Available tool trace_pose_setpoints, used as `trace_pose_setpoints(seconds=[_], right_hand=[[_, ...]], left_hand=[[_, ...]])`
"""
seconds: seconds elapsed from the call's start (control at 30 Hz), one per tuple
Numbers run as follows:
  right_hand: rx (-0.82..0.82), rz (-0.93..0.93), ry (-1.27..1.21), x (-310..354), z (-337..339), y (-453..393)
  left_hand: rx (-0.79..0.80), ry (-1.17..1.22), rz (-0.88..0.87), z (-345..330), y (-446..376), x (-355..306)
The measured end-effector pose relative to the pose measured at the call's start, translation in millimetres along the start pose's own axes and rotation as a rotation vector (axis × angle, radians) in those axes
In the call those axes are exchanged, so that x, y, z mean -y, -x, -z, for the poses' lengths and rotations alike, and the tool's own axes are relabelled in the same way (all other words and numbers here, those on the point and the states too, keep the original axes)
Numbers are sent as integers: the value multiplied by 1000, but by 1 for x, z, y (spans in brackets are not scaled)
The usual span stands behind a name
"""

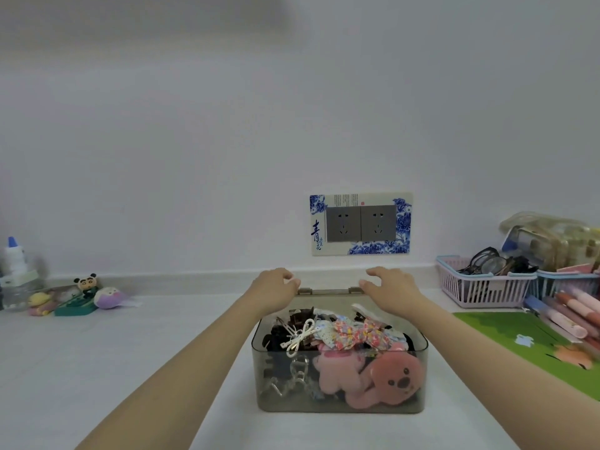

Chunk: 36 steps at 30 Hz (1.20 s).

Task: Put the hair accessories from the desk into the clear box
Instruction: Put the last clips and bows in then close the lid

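The clear box (341,405) stands on the white desk in front of me, open at the top. It holds several hair accessories: a floral bow (360,336), a white ribbon clip (300,337), dark claw clips (279,332), a clear claw clip (292,375) and a pink plush bear (386,378). My left hand (276,287) and my right hand (388,287) reach over the box to its back edge, one by each hinge (331,291). The fingers are loosely curled and apart, and I see nothing held in them.
A pink basket (480,292) with glasses sits at the right, with pens (565,315) and a green mat (532,342) in front of it. Small toy figures (84,295) and a bottle (14,271) stand at the left. A double wall socket (360,224) is behind the box.
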State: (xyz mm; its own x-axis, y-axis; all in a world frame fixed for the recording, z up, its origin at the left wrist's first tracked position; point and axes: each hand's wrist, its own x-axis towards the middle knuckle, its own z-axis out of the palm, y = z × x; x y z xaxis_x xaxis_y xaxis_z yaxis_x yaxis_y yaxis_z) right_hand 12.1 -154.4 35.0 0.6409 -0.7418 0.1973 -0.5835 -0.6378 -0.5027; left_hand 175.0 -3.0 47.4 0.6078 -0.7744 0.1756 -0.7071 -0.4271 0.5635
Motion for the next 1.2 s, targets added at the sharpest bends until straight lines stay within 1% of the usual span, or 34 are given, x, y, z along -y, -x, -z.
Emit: trace_pose_setpoints(seconds=[0.07, 0.1, 0.13, 0.23, 0.27, 0.33, 0.53, 0.63, 0.73, 0.83, 0.9, 0.97, 1.07, 1.2], right_hand=[[114, -98, -79, 1, -1, -7], [170, -141, -141, 2, -3, -11], [190, -181, -209, 2, -3, -15], [97, -288, -456, -4, -5, -28], [60, -318, -539, -7, -7, -32], [19, -362, -654, -12, -11, -36], [4, -353, -785, -16, -12, -31], [-6, -351, -818, -18, -11, -28], [-15, -355, -842, -18, -11, -22], [11, -353, -874, -18, -9, -15], [24, -338, -882, -17, -9, -12], [11, -321, -879, -16, -9, -10], [-8, -294, -875, -15, -8, -8], [-36, -300, -971, -19, -8, -9]], left_hand=[[84, -26, 140, -4, -11, 3], [105, 4, 200, -8, -17, 5], [98, 72, 249, -11, -23, 7], [2, 418, 371, -19, -40, 18], [-24, 499, 396, -21, -45, 22], [-50, 574, 434, -23, -49, 28], [-160, 654, 375, -23, -34, 34], [-223, 709, 375, -22, -25, 34], [-243, 755, 416, -21, -20, 33], [-262, 873, 507, -19, -16, 31], [-279, 938, 530, -18, -15, 31], [-297, 991, 504, -19, -14, 33], [-328, 1008, 404, -22, -11, 36], [-365, 1019, 317, -26, -9, 40]])
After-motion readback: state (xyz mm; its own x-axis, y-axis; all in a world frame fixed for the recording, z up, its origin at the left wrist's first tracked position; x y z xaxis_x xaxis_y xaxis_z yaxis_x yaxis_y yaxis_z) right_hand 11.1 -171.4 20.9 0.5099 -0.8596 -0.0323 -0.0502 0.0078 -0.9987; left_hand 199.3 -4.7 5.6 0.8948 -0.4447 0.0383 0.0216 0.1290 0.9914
